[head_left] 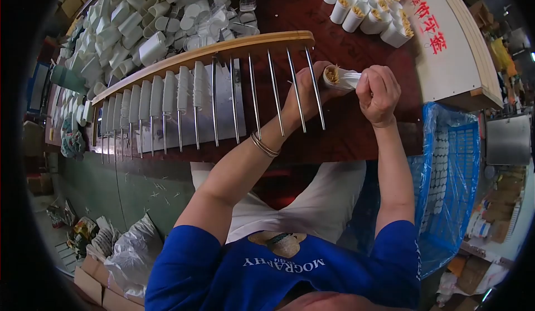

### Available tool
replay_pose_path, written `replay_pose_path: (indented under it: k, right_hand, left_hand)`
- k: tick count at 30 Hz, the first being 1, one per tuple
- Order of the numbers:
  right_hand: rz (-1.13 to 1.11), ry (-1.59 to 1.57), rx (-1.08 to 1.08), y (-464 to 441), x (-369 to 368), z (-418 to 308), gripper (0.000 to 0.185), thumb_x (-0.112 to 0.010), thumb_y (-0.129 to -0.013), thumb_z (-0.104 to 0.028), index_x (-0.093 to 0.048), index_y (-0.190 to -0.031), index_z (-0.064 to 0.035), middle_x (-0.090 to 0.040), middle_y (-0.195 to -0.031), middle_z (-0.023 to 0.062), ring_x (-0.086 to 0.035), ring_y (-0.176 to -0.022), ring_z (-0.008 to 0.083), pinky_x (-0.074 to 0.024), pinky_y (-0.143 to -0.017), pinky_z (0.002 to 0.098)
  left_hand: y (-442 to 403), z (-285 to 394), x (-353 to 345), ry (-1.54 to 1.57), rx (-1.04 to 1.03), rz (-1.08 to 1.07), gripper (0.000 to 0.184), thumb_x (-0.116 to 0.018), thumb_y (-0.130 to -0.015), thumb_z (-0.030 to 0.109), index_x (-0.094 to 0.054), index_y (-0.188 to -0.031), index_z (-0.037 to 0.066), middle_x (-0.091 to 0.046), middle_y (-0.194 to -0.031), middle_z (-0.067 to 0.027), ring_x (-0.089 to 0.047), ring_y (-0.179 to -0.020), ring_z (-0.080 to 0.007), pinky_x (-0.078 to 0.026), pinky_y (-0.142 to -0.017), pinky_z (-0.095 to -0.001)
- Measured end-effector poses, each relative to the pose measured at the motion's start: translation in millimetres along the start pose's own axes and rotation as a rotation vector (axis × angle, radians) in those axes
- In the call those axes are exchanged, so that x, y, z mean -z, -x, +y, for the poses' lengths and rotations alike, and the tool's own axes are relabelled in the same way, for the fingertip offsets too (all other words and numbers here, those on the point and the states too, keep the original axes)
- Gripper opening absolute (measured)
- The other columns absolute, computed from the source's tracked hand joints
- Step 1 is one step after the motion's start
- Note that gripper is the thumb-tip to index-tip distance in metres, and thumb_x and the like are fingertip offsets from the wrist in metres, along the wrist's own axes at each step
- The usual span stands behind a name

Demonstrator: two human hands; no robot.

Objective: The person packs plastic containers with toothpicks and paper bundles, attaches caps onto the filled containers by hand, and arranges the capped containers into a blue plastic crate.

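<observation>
My left hand (pixel 304 91) is wrapped round a small white container (pixel 337 82) above the dark red table (pixel 348 135). Pale wooden toothpicks (pixel 331 75) show in the container's mouth. My right hand (pixel 380 95) is closed like a fist just to the right. A white, partly see-through piece (pixel 350 79) spans from the container to its fingers; I cannot make out whether it is a film or a strip. Metal rods (pixel 275 88) hang in front of my left wrist, from a wooden bar (pixel 223 48).
White sleeves (pixel 157 95) sit on several rods. A big heap of white containers (pixel 131 24) lies at the back left. Filled toothpick containers (pixel 370 13) stand at the back right beside a wooden box (pixel 454 43). A blue plastic-lined crate (pixel 448 183) is to my right.
</observation>
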State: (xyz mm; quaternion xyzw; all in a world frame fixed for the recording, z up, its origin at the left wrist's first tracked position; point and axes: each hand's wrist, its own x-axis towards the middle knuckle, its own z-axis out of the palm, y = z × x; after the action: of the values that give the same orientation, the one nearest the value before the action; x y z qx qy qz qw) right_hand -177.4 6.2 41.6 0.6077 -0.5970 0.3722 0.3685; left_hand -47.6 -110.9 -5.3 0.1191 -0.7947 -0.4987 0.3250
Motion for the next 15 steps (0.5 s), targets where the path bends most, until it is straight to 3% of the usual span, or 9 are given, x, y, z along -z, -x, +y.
replay_pose_path:
  k: [3, 6, 8, 12, 14, 15]
  right_hand:
    - [-0.163, -0.074, -0.062, -8, 1, 2, 0.007, -0.062, -0.079, -0.002, -0.055, -0.077, -0.004, -0.053, -0.072, 0.0077, -0.054, -0.061, 0.0267, -0.0463, -0.052, 0.0366]
    - [-0.327, -0.045, -0.038, -12, -6, -1, 0.008, -0.062, -0.079, -0.002, -0.055, -0.075, -0.0053, -0.053, -0.073, 0.0061, -0.054, -0.063, 0.0258, -0.0455, -0.051, 0.0368]
    - [-0.429, 0.06, -0.13, -13, -11, -7, 0.01, -0.06, -0.082, -0.003, -0.054, -0.074, -0.0057, -0.053, -0.075, 0.0075, -0.055, -0.066, 0.0266, -0.0468, -0.055, 0.0381]
    - [-0.411, -0.042, -0.204, -15, -11, -11, 0.006, -0.058, -0.085, -0.005, -0.059, -0.079, -0.0033, -0.058, -0.082, 0.0102, -0.058, -0.072, 0.0291, -0.0494, -0.062, 0.0384]
    - [-0.279, -0.315, -0.518, -15, -7, -15, 0.011, -0.057, -0.088, -0.008, -0.062, -0.089, 0.0009, -0.062, -0.09, 0.0143, -0.061, -0.08, 0.0327, -0.0513, -0.071, 0.0386]
    - [-0.279, -0.312, -0.517, -13, -8, -13, 0.011, -0.057, -0.088, -0.008, -0.062, -0.089, 0.0009, -0.062, -0.09, 0.0143, -0.061, -0.08, 0.0327, -0.0513, -0.071, 0.0386]
  left_hand:
    - [1, -2, 0, 0.009, 0.005, -0.013, 0.052, -0.083, -0.073, 0.013, -0.056, -0.116, 0.001, -0.068, -0.099, -0.0137, -0.068, -0.091, -0.0223, -0.056, -0.079, -0.0344]
    - [0, -1, 1, -0.035, 0.002, -0.001, 0.051, -0.083, -0.072, 0.012, -0.057, -0.115, 0.002, -0.068, -0.099, -0.0132, -0.068, -0.091, -0.0215, -0.055, -0.079, -0.0339]
    - [0, -3, 0, 0.001, 0.0, 0.0, 0.05, -0.084, -0.072, 0.012, -0.058, -0.113, 0.001, -0.069, -0.098, -0.013, -0.068, -0.089, -0.0205, -0.055, -0.078, -0.033]
    - [-1, -2, 1, 0.101, 0.029, -0.019, 0.047, -0.082, -0.073, 0.011, -0.058, -0.112, 0.0, -0.068, -0.096, -0.0111, -0.066, -0.087, -0.0161, -0.053, -0.078, -0.0313]
    - [-1, 4, 3, 0.052, 0.034, -0.012, 0.046, -0.082, -0.074, 0.011, -0.059, -0.112, 0.0, -0.068, -0.096, -0.0109, -0.066, -0.087, -0.0155, -0.053, -0.078, -0.0314]
    - [0, 6, 4, 0.0, 0.04, -0.007, 0.045, -0.082, -0.074, 0.01, -0.059, -0.112, 0.0, -0.068, -0.095, -0.0107, -0.066, -0.087, -0.0149, -0.053, -0.078, -0.0316]
